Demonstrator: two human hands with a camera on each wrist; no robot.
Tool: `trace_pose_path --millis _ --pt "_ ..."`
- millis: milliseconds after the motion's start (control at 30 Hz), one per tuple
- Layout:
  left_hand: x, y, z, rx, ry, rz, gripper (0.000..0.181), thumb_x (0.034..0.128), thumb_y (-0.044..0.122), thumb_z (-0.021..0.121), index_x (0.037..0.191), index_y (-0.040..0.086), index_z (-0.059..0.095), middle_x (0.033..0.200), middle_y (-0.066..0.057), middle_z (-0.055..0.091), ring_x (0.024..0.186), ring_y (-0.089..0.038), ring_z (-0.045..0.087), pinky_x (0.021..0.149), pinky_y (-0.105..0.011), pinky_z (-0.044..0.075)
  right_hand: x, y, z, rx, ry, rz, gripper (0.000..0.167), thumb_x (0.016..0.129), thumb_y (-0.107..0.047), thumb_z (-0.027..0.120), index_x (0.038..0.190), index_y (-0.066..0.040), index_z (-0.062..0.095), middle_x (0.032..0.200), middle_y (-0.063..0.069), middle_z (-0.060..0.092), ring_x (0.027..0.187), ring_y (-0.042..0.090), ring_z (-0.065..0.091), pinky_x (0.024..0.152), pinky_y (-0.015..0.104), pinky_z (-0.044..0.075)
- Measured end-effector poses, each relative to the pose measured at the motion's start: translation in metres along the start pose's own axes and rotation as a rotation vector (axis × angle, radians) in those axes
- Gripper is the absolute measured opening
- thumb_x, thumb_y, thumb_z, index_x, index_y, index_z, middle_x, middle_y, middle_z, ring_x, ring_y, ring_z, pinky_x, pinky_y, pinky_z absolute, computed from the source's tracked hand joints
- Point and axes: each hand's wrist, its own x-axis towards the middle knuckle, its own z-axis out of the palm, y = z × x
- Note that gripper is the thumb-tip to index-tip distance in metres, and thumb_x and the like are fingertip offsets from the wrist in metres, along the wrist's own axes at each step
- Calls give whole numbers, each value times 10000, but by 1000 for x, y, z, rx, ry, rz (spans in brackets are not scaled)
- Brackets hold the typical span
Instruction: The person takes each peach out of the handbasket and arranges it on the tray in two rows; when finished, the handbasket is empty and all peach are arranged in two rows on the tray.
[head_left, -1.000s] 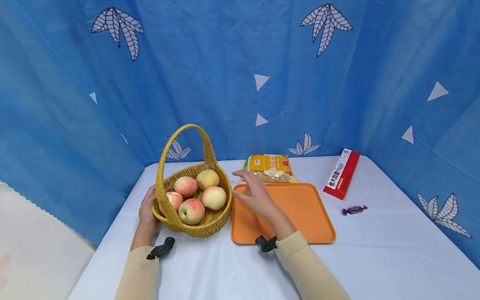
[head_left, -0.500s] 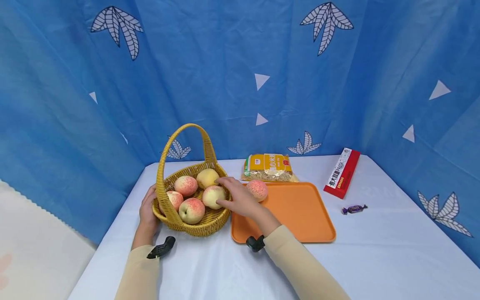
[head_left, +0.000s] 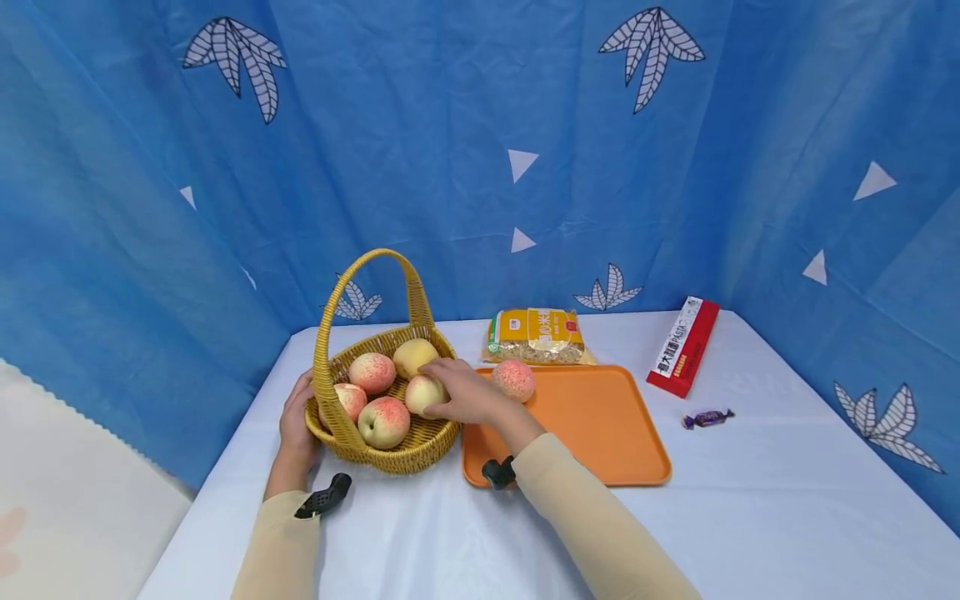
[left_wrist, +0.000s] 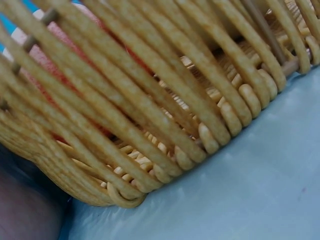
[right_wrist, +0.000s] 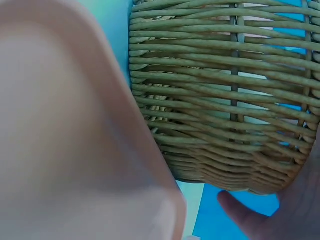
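A yellow wicker basket [head_left: 416, 457] with a tall arched handle stands on the left of the table. Several peaches lie inside, some blushed red like the front peach [head_left: 384, 422]. My left hand [head_left: 297, 425] holds the basket's left side, its fingertips partly hidden by the weave. Over the right rim, my right hand [head_left: 472, 393] grips a pale peach [head_left: 424, 396], thumb in front and fingers over the far side. In the right wrist view the basket's wall [right_wrist: 225, 100] hides that peach. Another pinkish peach [head_left: 514, 380] sits at the orange tray's [head_left: 592, 425] back left corner.
Behind the tray lies a yellow bag of grain [head_left: 542, 336]. Farther right are a red and white pasta box [head_left: 684, 347] and a purple wrapped candy [head_left: 708, 419]. A blue curtain [head_left: 465, 167] hangs along the table's back.
My right hand has moved left from above the tray into the basket, onto the pale peach. The peach on the tray, hidden behind that hand before, shows now. My left hand stays put.
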Motion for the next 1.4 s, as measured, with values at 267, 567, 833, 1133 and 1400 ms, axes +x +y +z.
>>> trace_pose_path --millis 267,567,833,1133,1400 --pt "0 2 2 -21 -2 20 422 1070 234 274 1446 198 465 1452 37 432 1277 -71 416 988 -137 385 5 -7 -2 -67 -23 56 691 948 -363 674 1548 -205 370 1596 41 371 1488 249 314 1145 445 394" --pt "0 1 3 -6 15 11 417 1066 221 278 1431 199 477 1376 105 474 1259 -52 429 987 -136 384 7 -11 2 -143 -4 83 600 926 -331 707 1469 -258 462 1511 22 472 1400 222 414 1062 445 450" --pt "0 0 3 -7 9 2 386 1066 213 272 1382 234 492 1366 96 465 1248 -70 427 980 -138 389 5 -9 8 -179 41 98 603 900 -380 728 1439 -282 475 1481 6 512 1402 219 425 1114 483 390" --pt "0 -1 2 -24 -10 24 364 1072 204 268 1357 227 494 1319 88 478 1199 -68 451 946 -147 422 -1 -6 11 -70 152 42 641 888 -358 742 1448 -240 453 1431 1 519 1320 216 508 1087 447 431" --pt "-1 0 0 -19 -15 19 362 1074 205 267 1351 233 498 1313 101 487 1199 -50 459 953 -140 415 -9 -4 19 114 256 -20 679 887 -310 760 1468 -238 417 1454 -1 476 1242 202 571 1029 409 498"
